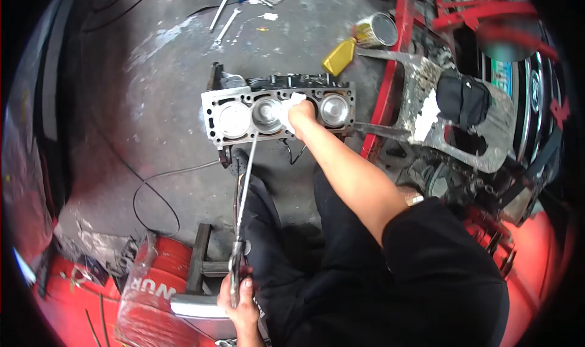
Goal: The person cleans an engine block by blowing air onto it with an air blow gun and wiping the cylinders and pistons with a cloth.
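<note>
An engine block [259, 134] with round cylinder bores in a row along its top face lies in front of me. My right hand [301, 116] is closed on a white rag [287, 112] and presses it to the top of the block, between two bores. What lies under the hand is hidden. Low in the view, my left hand [241, 301] wraps round the handle of what looks like an air blow gun [235, 265]. Its long thin metal tube [247, 191] points up toward the block's near edge, by the left bores.
Two wrenches [221, 10] lie on the floor beyond the block. A yellow bottle [339, 57] and an open can [376, 30] stand at the back right. A worn plastic chair [503, 127] bears a black pouch [463, 97]. Left of me is a red drum [159, 255]; a black hose [135, 199] loops nearby.
</note>
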{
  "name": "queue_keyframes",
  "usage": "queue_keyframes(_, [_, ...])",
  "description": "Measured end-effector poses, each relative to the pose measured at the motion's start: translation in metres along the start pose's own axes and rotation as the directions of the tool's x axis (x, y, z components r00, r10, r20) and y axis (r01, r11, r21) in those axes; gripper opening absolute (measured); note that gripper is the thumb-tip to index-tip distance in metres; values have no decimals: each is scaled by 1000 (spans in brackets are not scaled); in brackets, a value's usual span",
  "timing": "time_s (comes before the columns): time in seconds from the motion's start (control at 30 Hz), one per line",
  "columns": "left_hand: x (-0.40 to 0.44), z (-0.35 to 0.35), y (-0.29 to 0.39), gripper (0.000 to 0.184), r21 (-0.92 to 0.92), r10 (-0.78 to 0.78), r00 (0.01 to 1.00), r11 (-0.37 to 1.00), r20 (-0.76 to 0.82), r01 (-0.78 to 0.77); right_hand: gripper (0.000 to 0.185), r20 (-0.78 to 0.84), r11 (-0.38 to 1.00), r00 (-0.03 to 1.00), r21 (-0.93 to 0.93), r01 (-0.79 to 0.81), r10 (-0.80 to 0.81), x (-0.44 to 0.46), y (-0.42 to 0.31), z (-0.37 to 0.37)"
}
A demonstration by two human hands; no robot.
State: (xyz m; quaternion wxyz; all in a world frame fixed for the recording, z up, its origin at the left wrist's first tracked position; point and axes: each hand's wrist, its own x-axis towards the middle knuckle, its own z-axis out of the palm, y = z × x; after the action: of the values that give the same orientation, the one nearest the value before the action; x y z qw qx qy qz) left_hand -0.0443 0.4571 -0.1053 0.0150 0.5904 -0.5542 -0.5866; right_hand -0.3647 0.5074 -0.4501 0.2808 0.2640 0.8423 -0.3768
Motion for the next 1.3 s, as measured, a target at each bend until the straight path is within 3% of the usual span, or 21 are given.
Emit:
queue_keyframes(0.03, [3,-9,3,40,17,-4,999,1000,34,3,22,160,937,965,253,-243,207,11,-3,5])
queue_keyframes(0.1, [7,-18,12,43,-37,-39,998,998,54,41,21,316,905,900,206,-373,299,26,-6,-4])
queue_keyframes(0.13, [11,-20,13,43,-37,-29,996,999,82,32,21,314,901,900,212,-377,303,56,16,10])
queue_keyframes(0.2, [17,-23,20,40,-19,-25,991,999,134,28,23,426,951,885,-303,-58,189,101,63,35])
queue_keyframes(0.23, [21,-20,21,40,-6,-31,989,999,141,32,23,423,951,884,-299,-73,201,100,70,37])
queue_keyframes(0.27, [26,-15,22,39,97,47,984,993,172,-64,24,636,605,772,-613,508,-4,98,72,39])
queue_keyframes(0.3, [33,-6,22,38,185,133,970,968,204,-171,28,848,-67,530,-529,846,-16,85,45,29])
queue_keyframes(0.33, [39,5,22,37,246,220,945,928,242,-279,25,644,520,730,-554,650,-227,9,-7,-37])
queue_keyframes(0.37, [38,29,29,35,162,165,968,967,187,-197,25,637,349,592,-478,806,-495,-27,-10,-72])
queue_keyframes(0.47, [44,87,54,24,290,105,953,938,286,-190,35,876,527,467,-344,777,-118,-108,29,-174])
queue_keyframes(0.53, [45,126,57,19,405,317,897,810,308,-425,39,866,622,499,-395,676,7,-118,124,-239])
queue_keyframes(0.63, [39,170,62,19,455,228,932,823,283,-340,33,475,920,879,-325,219,-41,-125,162,-303])
queue_keyframes(0.7, [36,190,65,19,477,235,944,819,230,-320,34,216,989,976,-141,35,-4,-93,168,-308])
queue_keyframes(0.73, [32,197,76,20,494,195,960,826,201,-271,40,115,962,976,-182,206,-187,-72,158,-307])
queue_keyframes(0.8, [27,207,88,19,528,151,974,821,167,-218,48,98,969,964,21,245,-246,-21,129,-288])
queue_keyframes(0.83, [24,207,91,18,554,95,985,818,142,-159,47,11,919,922,-83,386,-387,-8,94,-273])
queue_keyframes(0.9, [14,205,77,24,601,211,967,758,142,-254,49,45,677,686,-128,725,-726,20,39,-243])
queue_keyframes(0.97, [-2,205,77,22,528,191,970,814,153,-244,54,197,393,417,-153,907,-887,38,8,-207])
queue_keyframes(1.07, [-19,182,64,21,296,8,999,955,52,-23,52,414,192,344,-364,911,-843,38,-7,-167])
queue_keyframes(1.17, [-31,133,46,24,117,-90,996,989,-12,91,46,270,308,484,-502,808,-832,20,9,-157])
queue_keyframes(1.3, [-6,79,38,23,341,88,972,940,-216,-9,31,424,318,494,-421,849,-759,-12,29,-148])
